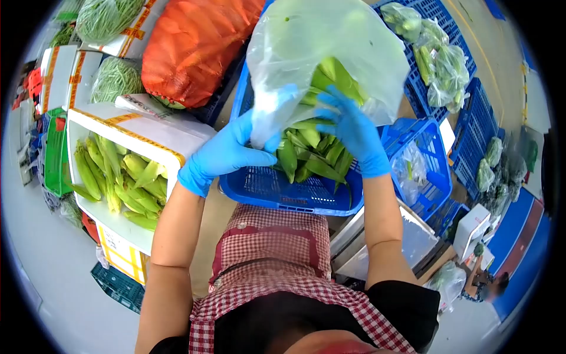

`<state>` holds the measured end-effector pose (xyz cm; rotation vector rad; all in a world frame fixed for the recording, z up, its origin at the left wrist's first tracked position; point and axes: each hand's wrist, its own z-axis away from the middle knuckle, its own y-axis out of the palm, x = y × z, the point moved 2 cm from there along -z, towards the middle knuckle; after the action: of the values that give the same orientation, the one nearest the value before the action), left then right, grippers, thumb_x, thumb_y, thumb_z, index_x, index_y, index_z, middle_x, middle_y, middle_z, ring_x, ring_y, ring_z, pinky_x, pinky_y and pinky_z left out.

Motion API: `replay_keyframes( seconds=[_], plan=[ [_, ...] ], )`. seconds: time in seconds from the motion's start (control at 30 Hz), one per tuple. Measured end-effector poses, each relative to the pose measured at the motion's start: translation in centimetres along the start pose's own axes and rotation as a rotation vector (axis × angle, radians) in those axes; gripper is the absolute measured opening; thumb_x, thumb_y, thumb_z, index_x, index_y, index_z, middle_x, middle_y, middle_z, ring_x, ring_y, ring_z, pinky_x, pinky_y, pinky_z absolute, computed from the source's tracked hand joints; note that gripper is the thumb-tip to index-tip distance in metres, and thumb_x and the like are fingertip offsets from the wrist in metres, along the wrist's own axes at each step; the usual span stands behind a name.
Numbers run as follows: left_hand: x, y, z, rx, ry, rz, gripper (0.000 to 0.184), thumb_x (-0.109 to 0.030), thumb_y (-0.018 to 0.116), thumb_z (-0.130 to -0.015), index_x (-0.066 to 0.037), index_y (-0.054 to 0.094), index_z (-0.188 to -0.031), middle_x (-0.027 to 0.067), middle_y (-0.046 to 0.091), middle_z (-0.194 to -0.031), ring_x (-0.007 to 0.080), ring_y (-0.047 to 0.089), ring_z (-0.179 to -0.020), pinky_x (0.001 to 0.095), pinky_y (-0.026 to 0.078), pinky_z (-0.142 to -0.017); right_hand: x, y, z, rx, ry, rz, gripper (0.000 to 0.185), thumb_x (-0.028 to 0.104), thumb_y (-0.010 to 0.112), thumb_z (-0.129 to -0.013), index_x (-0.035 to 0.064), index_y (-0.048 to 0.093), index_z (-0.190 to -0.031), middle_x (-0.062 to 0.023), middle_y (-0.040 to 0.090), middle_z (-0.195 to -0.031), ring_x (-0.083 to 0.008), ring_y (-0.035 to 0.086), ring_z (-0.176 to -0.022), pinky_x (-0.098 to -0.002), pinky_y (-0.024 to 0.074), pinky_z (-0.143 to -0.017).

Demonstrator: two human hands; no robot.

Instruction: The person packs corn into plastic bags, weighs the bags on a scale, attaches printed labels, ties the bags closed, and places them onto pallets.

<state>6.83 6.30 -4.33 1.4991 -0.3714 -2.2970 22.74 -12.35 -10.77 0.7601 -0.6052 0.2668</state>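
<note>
A large translucent plastic bag (330, 35) lies tilted over the blue basket (295, 203), its mouth toward me. Green corn cobs in husks (309, 150) fill the near part of the basket, and more husked leaves (339, 76) show at the bag's opening. My left hand (236, 147), in a blue glove, grips the near left edge of the bag, thumb and fingers closed on it. My right hand (348, 127), gloved in blue too, is at the right of the bag's mouth by the leaves, its fingers spread.
To the left stands a white foam box (88, 112) of husked corn. Behind it are a red mesh sack (197, 50) and bagged green beans (118, 79). Blue crates (421, 206) with bagged vegetables (439, 65) line the right. A person (486, 283) is at the far lower right.
</note>
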Motion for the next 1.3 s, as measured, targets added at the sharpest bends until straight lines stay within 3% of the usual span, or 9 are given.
replay_keyframes(
  seconds=[0.13,0.27,0.4,0.6,0.7,0.77,0.97,1.17,1.3],
  plan=[
    [-0.2,-0.2,-0.2,-0.015,0.019,0.054,0.048,0.003,0.065,-0.07,-0.006,0.048,-0.114,-0.0029,0.048,-0.081,0.0066,0.045,-0.073,0.0208,0.04,-0.067,-6.4,-7.0,-1.5,-0.121,0.497,0.616,0.022,0.016,0.054,-0.081,0.0006,0.063,-0.094,-0.0119,0.064,-0.081,-0.0222,0.06,-0.074,-0.0322,0.0493,-0.069],
    [0.4,-1.4,0.1,-0.085,-0.017,0.003,0.045,0.004,0.065,-0.07,-0.006,0.049,-0.111,-0.0018,0.05,-0.083,0.0074,0.046,-0.075,0.0222,0.041,-0.069,-15.1,-20.9,-7.6,-0.801,-0.05,1.39,0.031,0.022,0.06,-0.08,-0.0007,0.058,-0.102,-0.0102,0.063,-0.094,-0.0217,0.059,-0.081,-0.0316,0.0469,-0.072],
    [0.9,-1.1,-0.4,-0.078,0.041,0.085,0.038,0.004,0.066,-0.069,-0.005,0.052,-0.103,-0.0009,0.051,-0.083,0.0082,0.048,-0.075,0.0233,0.043,-0.071,-14.0,-19.4,-13.1,-0.868,-0.061,1.547,0.037,0.025,0.062,-0.079,-0.0002,0.056,-0.106,-0.0108,0.061,-0.099,-0.0221,0.058,-0.085,-0.0316,0.0465,-0.074],
    [0.9,-0.7,-0.8,-0.059,0.025,0.09,0.034,0.004,0.066,-0.07,-0.006,0.052,-0.099,-0.0008,0.051,-0.082,0.0081,0.048,-0.074,0.0229,0.042,-0.07,-14.7,-19.5,-10.7,-0.53,-0.531,1.135,0.046,0.028,0.065,-0.077,0.0006,0.053,-0.112,-0.0116,0.058,-0.107,-0.0227,0.057,-0.09,-0.0316,0.0458,-0.076],
    [0.6,-0.4,-0.9,-0.078,0.014,0.026,0.034,0.004,0.065,-0.07,-0.006,0.051,-0.099,-0.001,0.05,-0.081,0.0079,0.047,-0.074,0.0226,0.042,-0.07,-14.3,-16.5,-3.3,-0.382,0.222,0.297,0.054,0.029,0.067,-0.077,0.0007,0.049,-0.119,-0.0125,0.057,-0.109,-0.0214,0.057,-0.095,-0.0331,0.0457,-0.081],
    [0.3,-0.1,-0.6,-0.093,0.004,0.014,0.033,0.004,0.065,-0.07,-0.006,0.052,-0.098,-0.0012,0.05,-0.08,0.0077,0.047,-0.074,0.0225,0.042,-0.07,-12.7,-12.2,3.5,-0.386,0.407,-0.211,0.056,0.028,0.066,-0.077,-0.0024,0.047,-0.12,-0.0144,0.058,-0.109,-0.0222,0.058,-0.095,-0.0336,0.0464,-0.083],
    [0.7,-0.1,0.7,-0.024,-0.008,-0.028,0.039,0.005,0.064,-0.069,-0.007,0.051,-0.104,-0.0027,0.048,-0.078,0.0072,0.045,-0.071,0.0213,0.04,-0.066,-6.9,-5.6,12.1,-0.061,0.266,-0.16,0.063,0.03,0.062,-0.074,-0.0021,0.043,-0.126,-0.0151,0.054,-0.118,-0.0239,0.057,-0.1,-0.0324,0.0458,-0.086],
    [1.0,1.6,1.0,-0.026,0.026,0.049,0.037,0.005,0.066,-0.067,-0.007,0.053,-0.1,-0.003,0.047,-0.077,0.006,0.045,-0.071,0.0199,0.039,-0.065,0.6,1.9,-3.8,0.004,-0.199,-0.174,0.044,0.032,0.044,-0.091,0.0005,0.05,-0.12,-0.0126,0.058,-0.11,-0.0208,0.059,-0.092,-0.0306,0.0491,-0.078],
    [0.5,1.4,0.8,-0.109,0.041,0.069,0.037,0.004,0.067,-0.068,-0.006,0.052,-0.1,-0.0018,0.05,-0.081,0.0065,0.048,-0.073,0.0211,0.041,-0.069,-4.5,-0.5,-3.6,0.184,0.102,0.653,0.032,0.025,0.045,-0.09,0.002,0.059,-0.108,-0.0097,0.063,-0.093,-0.0185,0.061,-0.081,-0.0312,0.049,-0.076]
  ],
)
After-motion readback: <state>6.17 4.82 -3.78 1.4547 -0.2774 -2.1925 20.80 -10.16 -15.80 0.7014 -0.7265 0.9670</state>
